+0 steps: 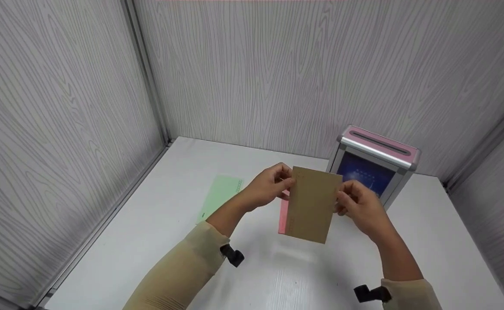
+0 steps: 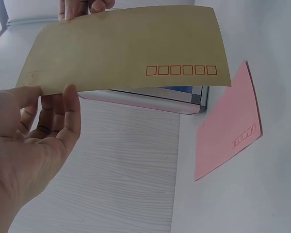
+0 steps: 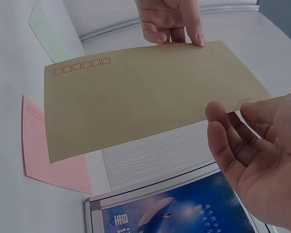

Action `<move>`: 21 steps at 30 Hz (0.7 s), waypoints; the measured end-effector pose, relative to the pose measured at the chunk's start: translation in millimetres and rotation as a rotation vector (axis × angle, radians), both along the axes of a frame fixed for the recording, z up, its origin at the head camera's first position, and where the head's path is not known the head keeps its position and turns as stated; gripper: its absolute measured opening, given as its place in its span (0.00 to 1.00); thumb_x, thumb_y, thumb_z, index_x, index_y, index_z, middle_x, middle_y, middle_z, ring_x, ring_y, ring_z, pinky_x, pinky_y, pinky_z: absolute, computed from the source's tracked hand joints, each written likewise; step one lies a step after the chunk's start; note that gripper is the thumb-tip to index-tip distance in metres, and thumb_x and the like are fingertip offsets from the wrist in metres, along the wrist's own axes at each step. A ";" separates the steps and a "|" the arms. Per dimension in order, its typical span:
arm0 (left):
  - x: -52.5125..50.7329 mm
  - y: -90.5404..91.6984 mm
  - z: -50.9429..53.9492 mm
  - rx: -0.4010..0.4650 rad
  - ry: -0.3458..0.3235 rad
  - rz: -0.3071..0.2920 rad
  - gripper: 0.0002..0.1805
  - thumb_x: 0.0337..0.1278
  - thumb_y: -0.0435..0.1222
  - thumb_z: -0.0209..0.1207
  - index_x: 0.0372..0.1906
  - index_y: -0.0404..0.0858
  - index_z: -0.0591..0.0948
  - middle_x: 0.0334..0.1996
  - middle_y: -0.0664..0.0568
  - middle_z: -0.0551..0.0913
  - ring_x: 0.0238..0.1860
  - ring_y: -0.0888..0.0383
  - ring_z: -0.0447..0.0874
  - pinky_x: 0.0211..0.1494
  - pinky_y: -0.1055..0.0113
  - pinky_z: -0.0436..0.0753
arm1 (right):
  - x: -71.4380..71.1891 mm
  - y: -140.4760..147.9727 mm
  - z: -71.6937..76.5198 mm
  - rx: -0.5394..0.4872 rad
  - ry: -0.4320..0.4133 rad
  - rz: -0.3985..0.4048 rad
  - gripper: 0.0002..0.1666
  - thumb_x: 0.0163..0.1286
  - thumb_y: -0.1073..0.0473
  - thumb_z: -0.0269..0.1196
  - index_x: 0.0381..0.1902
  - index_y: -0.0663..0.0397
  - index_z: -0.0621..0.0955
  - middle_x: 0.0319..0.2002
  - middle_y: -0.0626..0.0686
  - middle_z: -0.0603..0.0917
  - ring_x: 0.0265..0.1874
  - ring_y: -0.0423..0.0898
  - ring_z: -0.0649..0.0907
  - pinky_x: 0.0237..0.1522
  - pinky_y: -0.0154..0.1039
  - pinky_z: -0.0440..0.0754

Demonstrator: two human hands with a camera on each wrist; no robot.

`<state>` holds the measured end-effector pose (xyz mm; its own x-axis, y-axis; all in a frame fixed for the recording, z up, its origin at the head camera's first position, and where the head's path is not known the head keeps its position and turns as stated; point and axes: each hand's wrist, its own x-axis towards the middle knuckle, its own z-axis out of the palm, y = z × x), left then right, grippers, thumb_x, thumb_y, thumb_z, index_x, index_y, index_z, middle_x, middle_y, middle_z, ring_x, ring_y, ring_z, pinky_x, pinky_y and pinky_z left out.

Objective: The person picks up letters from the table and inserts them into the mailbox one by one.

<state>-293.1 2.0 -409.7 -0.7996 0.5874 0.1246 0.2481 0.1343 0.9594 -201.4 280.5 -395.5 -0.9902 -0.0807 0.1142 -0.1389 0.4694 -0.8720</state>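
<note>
A brown paper envelope (image 1: 314,204) is held up above the table, one hand at each long edge. My left hand (image 1: 273,184) pinches its left edge near the upper corner between thumb and fingers. On the opposite edge, my right hand (image 1: 361,206) pinches it the same way. Red postcode boxes (image 2: 182,70) run along one end of the brown envelope in the left wrist view. Behind it, a pink envelope (image 2: 230,121) lies on the table, mostly covered by the brown one in the head view. Left of my left hand lies a green envelope (image 1: 222,196).
Behind my right hand stands a box (image 1: 374,161) with a silver frame, a pink top with a long slot (image 1: 379,143), and a blue picture on its front. Wood-grain panels (image 1: 252,77) enclose the white table (image 1: 148,215) at the back and sides.
</note>
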 end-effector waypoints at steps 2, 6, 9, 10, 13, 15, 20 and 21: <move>0.0 1.8 1.0 -0.017 0.018 0.009 0.09 0.85 0.42 0.57 0.56 0.43 0.77 0.51 0.47 0.83 0.52 0.55 0.86 0.59 0.50 0.92 | 0.8 0.8 2.3 0.015 0.009 -0.007 0.11 0.87 0.58 0.57 0.55 0.61 0.77 0.44 0.61 0.83 0.40 0.49 0.87 0.45 0.34 0.90; 0.8 6.4 5.9 -0.044 0.058 0.028 0.09 0.85 0.43 0.56 0.56 0.43 0.78 0.49 0.47 0.83 0.51 0.55 0.87 0.55 0.56 0.93 | 3.2 2.8 8.9 0.057 0.026 -0.039 0.11 0.88 0.57 0.56 0.56 0.60 0.77 0.46 0.61 0.83 0.41 0.50 0.87 0.46 0.34 0.90; 1.9 11.2 11.8 -0.062 0.094 0.048 0.09 0.85 0.43 0.56 0.56 0.43 0.78 0.48 0.47 0.84 0.49 0.57 0.87 0.52 0.61 0.92 | 5.4 4.9 14.5 0.079 0.035 -0.061 0.12 0.88 0.56 0.56 0.57 0.59 0.77 0.49 0.61 0.82 0.43 0.50 0.86 0.46 0.32 0.89; 2.3 12.9 14.0 -0.068 0.107 0.055 0.09 0.85 0.43 0.56 0.56 0.43 0.78 0.49 0.47 0.84 0.49 0.57 0.87 0.51 0.62 0.92 | 6.1 5.8 16.3 0.083 0.037 -0.065 0.12 0.88 0.56 0.56 0.57 0.59 0.77 0.49 0.61 0.82 0.44 0.51 0.86 0.47 0.32 0.89; 3.6 17.7 21.3 -0.094 0.157 0.081 0.10 0.86 0.44 0.55 0.56 0.43 0.78 0.50 0.47 0.84 0.48 0.56 0.86 0.50 0.65 0.91 | 7.4 8.9 20.9 0.098 0.050 -0.073 0.13 0.88 0.56 0.55 0.58 0.59 0.77 0.50 0.61 0.83 0.45 0.50 0.86 0.48 0.32 0.89; 4.5 20.3 26.7 -0.112 0.190 0.097 0.10 0.86 0.45 0.55 0.56 0.44 0.79 0.51 0.47 0.85 0.49 0.53 0.87 0.49 0.66 0.90 | 7.6 11.4 23.6 0.107 0.064 -0.071 0.13 0.89 0.55 0.55 0.59 0.59 0.77 0.51 0.61 0.83 0.46 0.50 0.86 0.49 0.31 0.89; 4.3 26.6 40.3 -0.139 0.275 0.113 0.10 0.87 0.44 0.54 0.55 0.44 0.79 0.52 0.46 0.86 0.50 0.50 0.89 0.49 0.67 0.89 | 5.7 19.9 30.8 0.132 0.090 -0.059 0.15 0.89 0.55 0.54 0.62 0.59 0.76 0.52 0.62 0.84 0.48 0.49 0.87 0.51 0.30 0.89; 4.0 27.8 43.0 -0.139 0.286 0.113 0.10 0.87 0.44 0.54 0.55 0.44 0.79 0.53 0.47 0.86 0.50 0.50 0.90 0.49 0.66 0.89 | 5.0 22.0 32.5 0.136 0.090 -0.058 0.16 0.89 0.55 0.54 0.62 0.59 0.76 0.53 0.62 0.84 0.48 0.48 0.87 0.52 0.30 0.89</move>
<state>-289.1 29.8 -366.7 -0.8048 0.5243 0.2782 0.4807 0.3006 0.8238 -196.4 302.5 -362.9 -0.9799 -0.0445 0.1942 -0.1825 0.5920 -0.7850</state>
